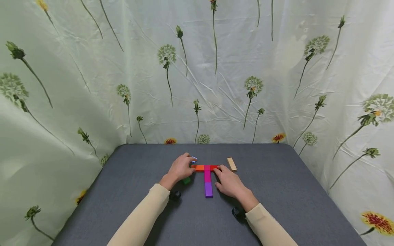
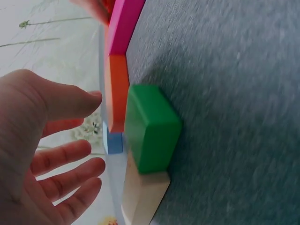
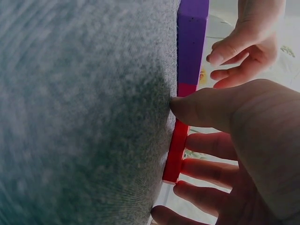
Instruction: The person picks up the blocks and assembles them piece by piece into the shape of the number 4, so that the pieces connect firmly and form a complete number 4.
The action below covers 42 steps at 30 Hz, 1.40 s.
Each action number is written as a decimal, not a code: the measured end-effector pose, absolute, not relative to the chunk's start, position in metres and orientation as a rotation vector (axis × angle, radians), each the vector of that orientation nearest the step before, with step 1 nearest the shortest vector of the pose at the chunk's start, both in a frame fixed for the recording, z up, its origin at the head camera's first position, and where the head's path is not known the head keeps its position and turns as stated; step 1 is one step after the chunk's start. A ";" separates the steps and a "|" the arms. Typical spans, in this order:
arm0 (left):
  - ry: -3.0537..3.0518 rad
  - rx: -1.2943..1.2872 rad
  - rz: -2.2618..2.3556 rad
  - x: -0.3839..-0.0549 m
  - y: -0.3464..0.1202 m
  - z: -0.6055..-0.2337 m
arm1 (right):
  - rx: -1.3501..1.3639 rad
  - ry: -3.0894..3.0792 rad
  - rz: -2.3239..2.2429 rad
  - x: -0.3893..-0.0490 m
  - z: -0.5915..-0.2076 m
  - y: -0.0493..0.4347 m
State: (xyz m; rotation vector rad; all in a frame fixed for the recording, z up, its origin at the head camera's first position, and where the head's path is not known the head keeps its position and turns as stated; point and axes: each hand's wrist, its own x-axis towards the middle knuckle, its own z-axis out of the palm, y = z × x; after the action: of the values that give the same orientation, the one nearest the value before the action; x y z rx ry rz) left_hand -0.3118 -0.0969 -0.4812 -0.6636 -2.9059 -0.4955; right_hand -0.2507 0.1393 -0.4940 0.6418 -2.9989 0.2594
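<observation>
Coloured blocks form a T on the table: an orange block (image 1: pixel 199 168) and a red block (image 1: pixel 214 167) make the arms, magenta (image 1: pixel 207 176) sits at the middle, and a purple block (image 1: pixel 208 190) ends the stem. My left hand (image 1: pixel 181 167) is at the orange block's outer end, its thumb and fingers spread apart with nothing held in the left wrist view. By the red block is my right hand (image 1: pixel 230 181), with fingers (image 3: pixel 208 171) extended along it and the thumb low near the magenta. A green block (image 1: pixel 186 180) lies below my left hand, partly hidden.
A blue block (image 1: pixel 194 159) lies behind the orange one, partly covered by left fingers. One plain wooden block (image 1: pixel 232 164) rests at the right; another (image 2: pixel 145 197) adjoins the green block in the left wrist view. A flowered curtain (image 1: pixel 215 85) surrounds the dark table (image 1: pixel 277 191).
</observation>
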 end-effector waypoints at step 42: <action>-2.996 -0.626 -0.477 -0.349 -0.105 -0.499 | 0.652 -2.991 0.254 -0.250 -0.492 0.140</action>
State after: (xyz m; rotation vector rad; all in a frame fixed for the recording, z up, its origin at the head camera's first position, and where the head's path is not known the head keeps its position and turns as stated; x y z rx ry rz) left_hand -0.3491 -0.1050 -0.4989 -0.6257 -2.9958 -0.4765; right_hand -0.2497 0.1398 -0.4925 0.6517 -2.9913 0.2536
